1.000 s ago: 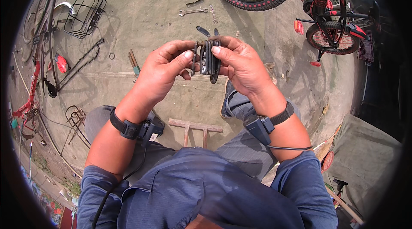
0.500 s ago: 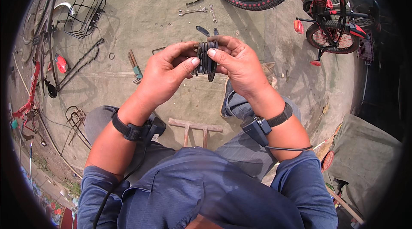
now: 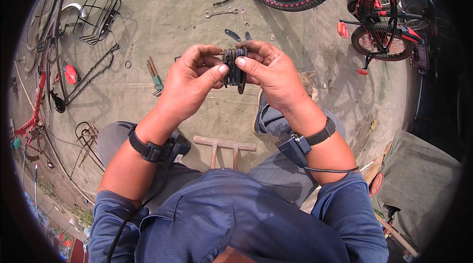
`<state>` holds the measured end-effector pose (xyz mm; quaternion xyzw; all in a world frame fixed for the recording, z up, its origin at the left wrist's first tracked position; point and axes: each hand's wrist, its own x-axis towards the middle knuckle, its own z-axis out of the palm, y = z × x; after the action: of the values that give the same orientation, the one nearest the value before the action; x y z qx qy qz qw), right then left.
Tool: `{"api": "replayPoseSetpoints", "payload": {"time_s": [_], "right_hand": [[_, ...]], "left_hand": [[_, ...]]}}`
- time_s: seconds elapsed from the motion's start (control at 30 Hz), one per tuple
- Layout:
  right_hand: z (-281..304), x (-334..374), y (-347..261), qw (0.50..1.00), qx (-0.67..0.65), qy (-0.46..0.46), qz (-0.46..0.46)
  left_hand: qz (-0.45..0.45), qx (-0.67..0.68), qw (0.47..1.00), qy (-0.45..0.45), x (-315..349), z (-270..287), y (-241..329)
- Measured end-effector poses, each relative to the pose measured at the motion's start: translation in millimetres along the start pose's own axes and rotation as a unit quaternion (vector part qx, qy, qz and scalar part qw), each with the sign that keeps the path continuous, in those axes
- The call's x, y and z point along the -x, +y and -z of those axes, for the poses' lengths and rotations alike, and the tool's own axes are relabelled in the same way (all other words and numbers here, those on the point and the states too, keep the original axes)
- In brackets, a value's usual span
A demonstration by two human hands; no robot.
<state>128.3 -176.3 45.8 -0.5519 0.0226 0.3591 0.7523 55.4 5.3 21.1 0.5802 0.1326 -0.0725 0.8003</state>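
Observation:
Between my two hands is a dark ribbed part [image 3: 233,73] that looks like a stack of black rings or plates, with a longer piece sticking out at its lower right end. My left hand [image 3: 199,73] pinches its left side with thumb and fingertips. On the other side, my right hand [image 3: 268,68] grips it, the thumb pressed on its top face. The fingers behind the part are partly hidden. Just beyond it, two small dark flat pieces [image 3: 232,35] lie on the ground cloth.
Farther off lie a wrench [image 3: 221,13] and a second spanner [image 3: 244,15]. A folding hex key set [image 3: 157,83] is left of my hands, near a bicycle chain [image 3: 93,73] and a black wire basket [image 3: 98,16]. A bicycle wheel [image 3: 290,5] stands ahead; a wooden stool [image 3: 224,143] sits between my legs.
Both hands have shifted very slightly left with the dark ribbed part, and the left fingers have moved a little upward. The grip stays much the same.

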Motion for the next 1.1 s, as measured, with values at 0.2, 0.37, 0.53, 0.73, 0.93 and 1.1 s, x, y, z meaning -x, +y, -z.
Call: {"api": "replayPoseSetpoints", "payload": {"time_s": [0.2, 0.37, 0.53, 0.73, 0.93, 1.1], "right_hand": [[1.3, -0.8, 0.5, 1.0, 0.003, 0.001, 0.0], [5.1, -3.9, 2.1, 1.0, 0.011, 0.005, -0.014], [6.0, -1.3, -0.2, 1.0, 0.0, -0.001, -0.016], [3.9, 0.1, -1.1, 1.0, -0.007, 0.005, -0.027], [2.0, 0.0, 1.4, 0.999, -0.013, 0.019, -0.034], [2.0, 0.1, 2.4, 0.999, -0.016, 0.022, -0.037]], "left_hand": [[0.023, 0.009, 1.0, -0.015, -0.8, 3.8, -1.6], [0.007, 0.027, 0.999, -0.025, 1.6, 0.4, 0.2], [0.025, 0.034, 0.999, -0.027, 0.5, 1.9, 0.5], [0.044, 0.086, 0.995, -0.032, -0.3, 4.1, -3.0], [0.054, 0.105, 0.993, -0.026, -1.3, 4.5, -6.3], [0.055, 0.101, 0.993, -0.018, -1.6, 3.5, -8.7]]}}
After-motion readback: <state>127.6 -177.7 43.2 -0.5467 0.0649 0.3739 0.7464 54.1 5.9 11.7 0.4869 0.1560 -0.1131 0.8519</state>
